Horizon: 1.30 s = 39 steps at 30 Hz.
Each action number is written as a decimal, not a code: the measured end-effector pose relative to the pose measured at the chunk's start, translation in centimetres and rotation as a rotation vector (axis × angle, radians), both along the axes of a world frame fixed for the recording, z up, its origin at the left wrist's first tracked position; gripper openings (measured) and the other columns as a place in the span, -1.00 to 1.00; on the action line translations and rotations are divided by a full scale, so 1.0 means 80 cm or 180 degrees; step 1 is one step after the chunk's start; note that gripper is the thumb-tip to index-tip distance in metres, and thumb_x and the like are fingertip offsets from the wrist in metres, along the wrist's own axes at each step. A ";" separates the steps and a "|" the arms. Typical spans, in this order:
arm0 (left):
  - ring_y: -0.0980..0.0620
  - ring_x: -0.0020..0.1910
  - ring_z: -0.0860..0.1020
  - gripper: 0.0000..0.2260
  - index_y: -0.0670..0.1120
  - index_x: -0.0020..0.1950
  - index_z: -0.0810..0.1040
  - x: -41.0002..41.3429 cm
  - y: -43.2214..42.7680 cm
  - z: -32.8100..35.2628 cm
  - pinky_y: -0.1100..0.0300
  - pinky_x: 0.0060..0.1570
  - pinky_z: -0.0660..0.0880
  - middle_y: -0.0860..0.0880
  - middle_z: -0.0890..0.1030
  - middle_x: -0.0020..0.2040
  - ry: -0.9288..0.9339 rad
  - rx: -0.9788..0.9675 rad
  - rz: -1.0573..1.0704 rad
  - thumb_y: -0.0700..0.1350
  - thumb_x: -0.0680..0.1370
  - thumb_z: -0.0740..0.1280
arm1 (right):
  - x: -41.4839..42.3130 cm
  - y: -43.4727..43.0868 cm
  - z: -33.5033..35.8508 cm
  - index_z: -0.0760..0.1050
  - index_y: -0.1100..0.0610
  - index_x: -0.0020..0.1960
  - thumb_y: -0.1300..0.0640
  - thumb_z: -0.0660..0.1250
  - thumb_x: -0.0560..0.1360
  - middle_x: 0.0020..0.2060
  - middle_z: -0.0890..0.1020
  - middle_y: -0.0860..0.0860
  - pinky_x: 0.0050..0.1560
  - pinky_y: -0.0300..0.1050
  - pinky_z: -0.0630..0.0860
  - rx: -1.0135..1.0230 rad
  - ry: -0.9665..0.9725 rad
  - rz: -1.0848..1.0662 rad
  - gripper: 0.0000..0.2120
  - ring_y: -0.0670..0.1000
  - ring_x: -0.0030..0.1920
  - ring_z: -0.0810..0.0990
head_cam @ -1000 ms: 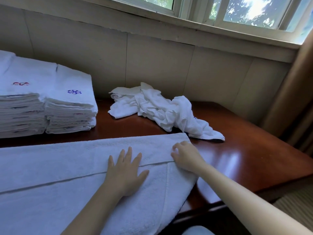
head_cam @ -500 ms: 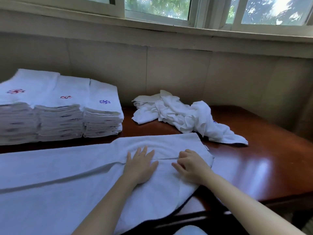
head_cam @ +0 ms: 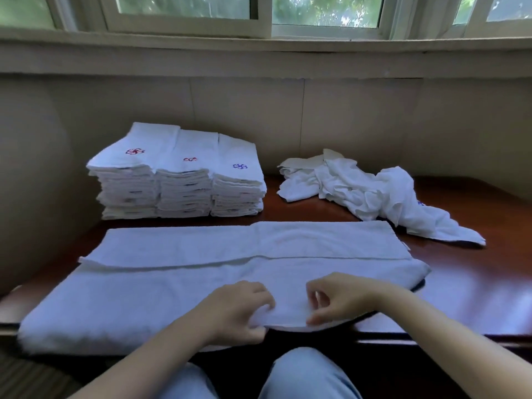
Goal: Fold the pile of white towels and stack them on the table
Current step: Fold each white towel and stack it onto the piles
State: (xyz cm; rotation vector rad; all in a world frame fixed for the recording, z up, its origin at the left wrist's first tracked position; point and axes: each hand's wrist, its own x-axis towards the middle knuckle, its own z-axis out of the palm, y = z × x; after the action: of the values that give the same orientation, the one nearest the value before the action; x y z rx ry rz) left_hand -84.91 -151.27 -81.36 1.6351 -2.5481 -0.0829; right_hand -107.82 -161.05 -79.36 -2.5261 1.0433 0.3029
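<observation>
A person seated at a dark wooden table (head_cam: 475, 286) pinches the near hem of a large white towel (head_cam: 161, 286) with both hands at the lower centre of the frame. The left hand (head_cam: 239, 309) curls over the edge, and the right hand (head_cam: 336, 300) nips it between thumb and fingers just beside the left. The towel lies spread across the lower half of the frame, its far long side already turned in to a line running through the middle. The near side looks to be the next flap to go over.

The job appears well advanced. Three stacks of folded towels (head_cam: 178, 180), marked in red and blue on top, stand touching side by side at centre left. A crumpled pile (head_cam: 371, 194) of unfolded towels waits at centre right, well apart from the stacks. No basket or bin is in view; everything rests directly on the table, beneath a window (head_cam: 184, 10).
</observation>
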 end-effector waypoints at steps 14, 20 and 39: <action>0.06 0.39 0.29 -0.38 0.14 0.50 0.12 0.088 0.044 0.009 0.14 0.27 0.33 0.13 0.29 0.43 0.0042 0.0456 0.1273 0.23 0.50 0.24 | 0.037 -0.013 0.019 0.43 -0.01 -0.17 0.10 0.23 0.55 -0.37 0.44 -0.04 -0.36 -0.24 0.32 0.0197 -0.1761 -0.1206 -0.88 -0.11 -0.42 0.36; 0.03 0.22 0.40 -0.47 0.07 0.44 0.21 0.101 0.059 -0.010 0.13 0.14 0.35 0.09 0.40 0.28 -0.0376 -0.0108 0.1173 0.20 0.52 0.20 | 0.047 -0.044 0.040 0.50 0.11 -0.21 0.20 0.32 0.49 -0.36 0.50 -0.02 -0.24 -0.19 0.34 0.0925 -0.2036 -0.1537 -0.89 -0.05 -0.35 0.45; 0.13 -0.22 0.55 -0.82 0.04 -0.20 0.65 0.328 0.062 0.077 0.22 -0.27 0.41 0.10 0.64 -0.24 0.2225 -0.0678 0.3025 -0.21 0.49 0.33 | 0.053 -0.120 0.027 0.51 0.07 -0.24 0.19 0.35 0.49 -0.39 0.56 0.00 -0.27 -0.12 0.33 -0.0630 -0.1954 -0.1463 -0.86 0.01 -0.34 0.46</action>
State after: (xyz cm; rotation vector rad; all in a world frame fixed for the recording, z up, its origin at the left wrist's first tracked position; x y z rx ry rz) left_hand -58.69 -146.31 -75.23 2.0495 -1.1102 -0.2301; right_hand -103.56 -170.64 -77.22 -2.2005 1.3693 -0.6861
